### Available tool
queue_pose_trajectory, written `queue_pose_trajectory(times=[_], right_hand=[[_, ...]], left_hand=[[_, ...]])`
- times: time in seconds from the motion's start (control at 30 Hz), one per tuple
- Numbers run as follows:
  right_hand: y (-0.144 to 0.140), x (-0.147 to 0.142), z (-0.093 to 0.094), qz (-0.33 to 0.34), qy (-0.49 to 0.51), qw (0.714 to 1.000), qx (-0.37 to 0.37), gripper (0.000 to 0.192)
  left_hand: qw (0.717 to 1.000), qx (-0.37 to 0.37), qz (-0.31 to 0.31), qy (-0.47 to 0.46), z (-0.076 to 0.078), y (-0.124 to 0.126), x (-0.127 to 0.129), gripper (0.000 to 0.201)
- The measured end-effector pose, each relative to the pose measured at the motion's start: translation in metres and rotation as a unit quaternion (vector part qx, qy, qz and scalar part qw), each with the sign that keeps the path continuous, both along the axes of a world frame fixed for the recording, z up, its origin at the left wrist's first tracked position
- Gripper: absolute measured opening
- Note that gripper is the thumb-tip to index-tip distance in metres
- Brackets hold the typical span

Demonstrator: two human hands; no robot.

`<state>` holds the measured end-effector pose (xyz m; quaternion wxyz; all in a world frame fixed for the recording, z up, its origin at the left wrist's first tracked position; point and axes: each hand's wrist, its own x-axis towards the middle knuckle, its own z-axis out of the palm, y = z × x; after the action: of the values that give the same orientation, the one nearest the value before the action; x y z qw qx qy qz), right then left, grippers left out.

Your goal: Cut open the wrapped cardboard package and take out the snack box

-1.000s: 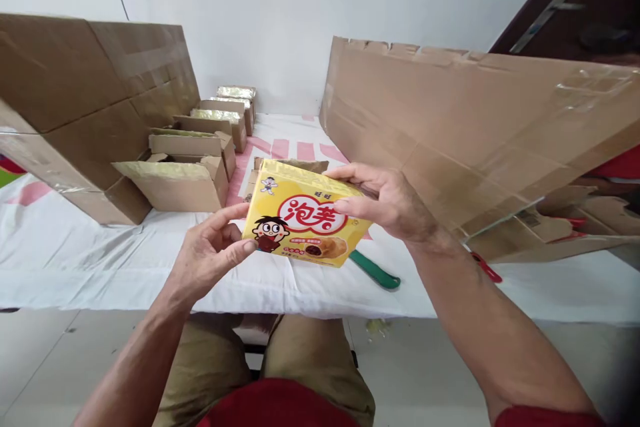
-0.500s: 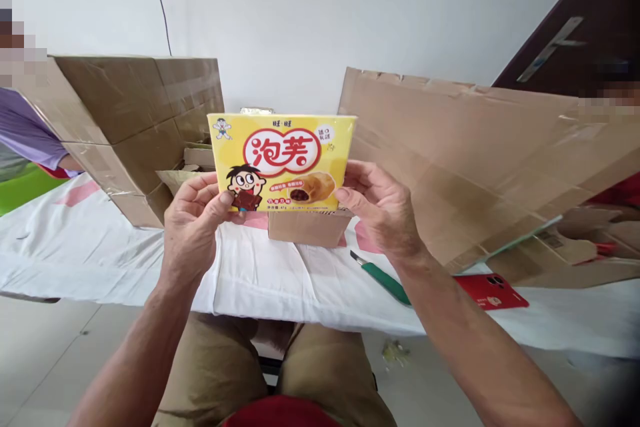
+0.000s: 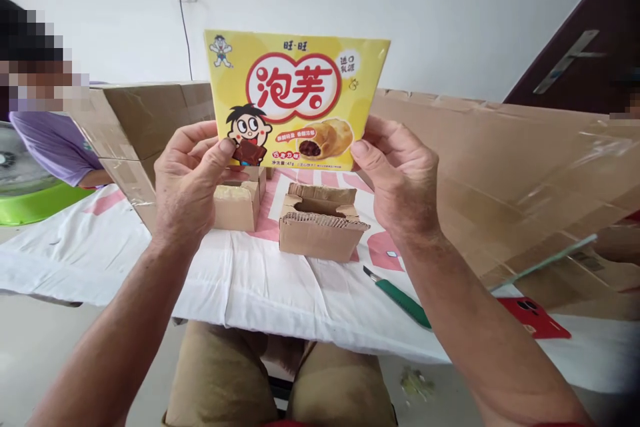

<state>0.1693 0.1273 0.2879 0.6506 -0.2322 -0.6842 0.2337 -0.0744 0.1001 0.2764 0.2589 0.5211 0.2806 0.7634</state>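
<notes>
Between both hands I hold up a flat yellow snack box (image 3: 295, 107), its printed front with a cartoon child and filled pastry facing me. My left hand (image 3: 185, 180) grips its lower left corner, thumb on the front and fingers behind. At the lower right corner, my right hand (image 3: 405, 180) pinches it the same way. Below the box, on the cloth, stands a small open cardboard carton (image 3: 320, 233) with torn flaps. Another small carton (image 3: 234, 207) sits to its left, partly hidden by my left hand and the snack box.
A green utility knife (image 3: 403, 301) lies near the table's front edge, beside my right forearm. Farther right is a red phone (image 3: 537, 320). Large cardboard panels rise at left (image 3: 150, 127) and right (image 3: 500, 173). A person in a purple top (image 3: 50, 140) is beyond the left one.
Both hands have raised the snack box and brought it nearer my view. The small cartons beneath it now show more fully.
</notes>
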Motion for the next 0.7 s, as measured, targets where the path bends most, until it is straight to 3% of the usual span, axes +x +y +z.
queue_pose_trajectory(times=[0.07, 0.13, 0.3, 0.4, 0.5, 0.7], right_hand=[[-0.006, -0.009, -0.017, 0.015, -0.005, 1.000, -0.027, 0.034], [-0.013, -0.024, -0.047, 0.025, -0.034, 0.997, -0.068, 0.035], [-0.023, -0.081, -0.154, 0.042, -0.172, 0.977, -0.121, 0.034], [-0.008, -0.116, -0.212, 0.043, -0.185, 0.969, -0.160, 0.040], [0.021, -0.141, -0.247, 0.030, -0.179, 0.967, -0.181, 0.042], [0.081, -0.176, -0.281, -0.009, -0.171, 0.965, -0.199, 0.044]], left_hand=[[0.999, -0.032, 0.022, 0.015, -0.020, -0.011, -0.014, 0.034], [0.993, -0.096, 0.056, 0.042, -0.053, -0.027, -0.035, 0.036], [0.931, -0.320, 0.129, 0.118, -0.161, -0.061, -0.095, 0.045], [0.897, -0.389, 0.157, 0.139, -0.209, -0.059, -0.120, 0.055], [0.878, -0.412, 0.183, 0.160, -0.235, -0.035, -0.133, 0.058], [0.850, -0.434, 0.220, 0.204, -0.250, 0.046, -0.155, 0.045]])
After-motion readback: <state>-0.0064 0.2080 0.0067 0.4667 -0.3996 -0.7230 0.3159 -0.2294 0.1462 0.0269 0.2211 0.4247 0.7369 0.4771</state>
